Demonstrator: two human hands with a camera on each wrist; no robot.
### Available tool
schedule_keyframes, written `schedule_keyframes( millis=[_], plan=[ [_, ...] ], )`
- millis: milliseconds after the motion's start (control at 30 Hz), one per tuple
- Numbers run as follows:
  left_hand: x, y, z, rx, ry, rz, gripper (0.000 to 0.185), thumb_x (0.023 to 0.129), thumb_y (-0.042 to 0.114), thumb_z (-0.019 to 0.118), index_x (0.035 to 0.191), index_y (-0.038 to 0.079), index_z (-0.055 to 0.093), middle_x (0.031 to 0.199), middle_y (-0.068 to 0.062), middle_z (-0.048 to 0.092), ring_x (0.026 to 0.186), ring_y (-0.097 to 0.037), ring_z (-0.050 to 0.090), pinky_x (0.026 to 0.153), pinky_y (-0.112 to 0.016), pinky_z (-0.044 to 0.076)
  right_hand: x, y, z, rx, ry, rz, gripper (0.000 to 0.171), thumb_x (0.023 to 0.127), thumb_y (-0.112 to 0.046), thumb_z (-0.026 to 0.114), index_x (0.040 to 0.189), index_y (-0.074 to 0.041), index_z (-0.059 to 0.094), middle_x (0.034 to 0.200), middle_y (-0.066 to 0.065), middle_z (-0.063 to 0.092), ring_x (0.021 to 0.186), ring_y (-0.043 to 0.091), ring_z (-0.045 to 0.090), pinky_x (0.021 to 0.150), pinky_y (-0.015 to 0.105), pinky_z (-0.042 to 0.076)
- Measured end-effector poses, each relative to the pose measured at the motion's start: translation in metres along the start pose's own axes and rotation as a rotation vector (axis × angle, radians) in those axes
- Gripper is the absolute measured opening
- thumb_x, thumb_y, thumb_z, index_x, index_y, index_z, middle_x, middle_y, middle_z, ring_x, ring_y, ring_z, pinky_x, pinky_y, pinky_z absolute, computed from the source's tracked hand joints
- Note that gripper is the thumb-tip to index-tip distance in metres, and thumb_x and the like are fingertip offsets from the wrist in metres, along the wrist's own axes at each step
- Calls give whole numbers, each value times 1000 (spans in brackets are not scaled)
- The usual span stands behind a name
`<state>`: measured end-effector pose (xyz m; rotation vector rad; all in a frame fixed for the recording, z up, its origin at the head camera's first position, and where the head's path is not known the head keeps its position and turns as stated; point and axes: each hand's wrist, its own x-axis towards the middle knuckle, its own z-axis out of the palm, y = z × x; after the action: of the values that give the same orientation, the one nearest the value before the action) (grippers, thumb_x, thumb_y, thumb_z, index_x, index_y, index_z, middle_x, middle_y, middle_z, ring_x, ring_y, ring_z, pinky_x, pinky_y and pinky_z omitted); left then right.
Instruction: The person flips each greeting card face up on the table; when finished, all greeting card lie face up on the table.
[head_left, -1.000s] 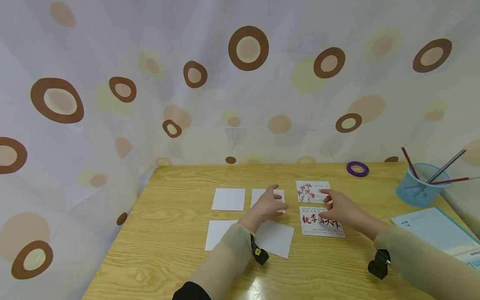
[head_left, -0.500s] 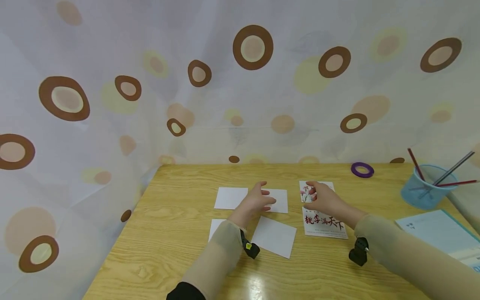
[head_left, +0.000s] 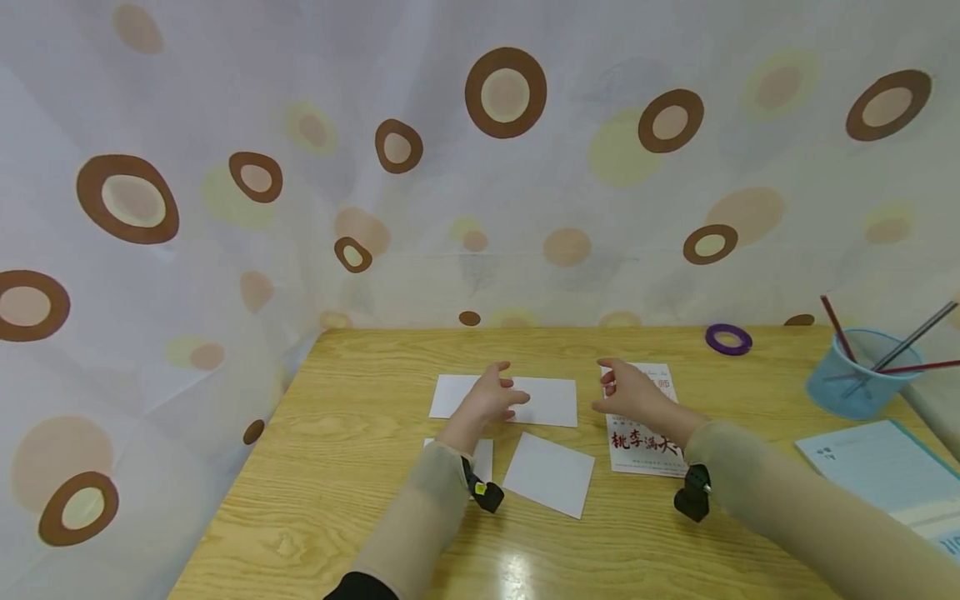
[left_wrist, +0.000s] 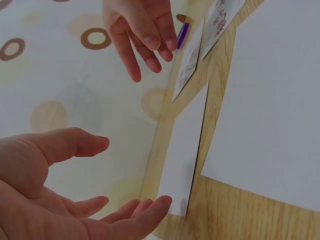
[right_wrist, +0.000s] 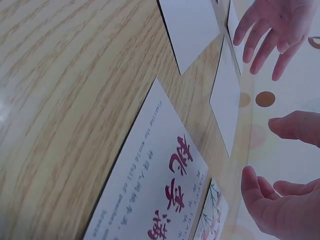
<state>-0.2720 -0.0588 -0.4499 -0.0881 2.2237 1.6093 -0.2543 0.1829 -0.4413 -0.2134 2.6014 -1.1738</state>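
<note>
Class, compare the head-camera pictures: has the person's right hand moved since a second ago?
Yes. The right hand has moved up and to the left, away from the red-lettered card it hovered over, and is now over the flower card, nearer the white cards.

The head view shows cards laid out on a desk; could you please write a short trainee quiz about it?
1. True or false: the left hand grips a white card.
2. Which lies nearest the right hand? A) purple tape ring B) card with red characters C) blue pen cup
3. What colour is the tape ring?

Key:
1. False; both hands hover open, with no grip on anything.
2. B
3. Purple
</note>
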Motion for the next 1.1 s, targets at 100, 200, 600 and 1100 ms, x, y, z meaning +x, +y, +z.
schedule_keyframes(
  millis=[100, 200, 600, 1100],
  plan=[
    [-1, -1, -5, 15, 5, -10, 78, 88, 7, 71, 154, 9, 30, 147, -25, 43, 125, -39, 54, 92, -43, 57, 4, -1, 5, 14, -11, 4, 81, 86, -5, 71, 150, 11, 24, 132, 31, 49, 96, 25, 52, 75, 31, 47],
    [0, 0, -7, 16, 7, -20, 78, 88, 9, 72, 154, 10, 30, 148, -25, 41, 127, -40, 52, 93, -43, 56, 9, -1, 9, 0, -17, 2, 81, 86, -5, 71, 151, 10, 24, 133, 32, 49, 95, 24, 52, 74, 31, 47],
    [1, -4, -12, 84, -14, -27, 81, 86, 9, 74, 154, 8, 29, 147, -27, 42, 121, -35, 55, 92, -40, 56, 25, -3, 24, -119, -23, -11, 86, 81, -14, 80, 150, 6, 33, 135, 28, 50, 95, 26, 54, 77, 37, 44],
    [0, -3, -16, 138, -41, -40, 69, 86, 16, 76, 147, 13, 44, 142, -22, 49, 101, -26, 59, 91, -38, 56, 33, 5, 30, -280, -62, -150, 63, 78, -22, 85, 135, -12, 60, 143, 32, 39, 129, 55, 37, 103, 70, 35]
  ],
)
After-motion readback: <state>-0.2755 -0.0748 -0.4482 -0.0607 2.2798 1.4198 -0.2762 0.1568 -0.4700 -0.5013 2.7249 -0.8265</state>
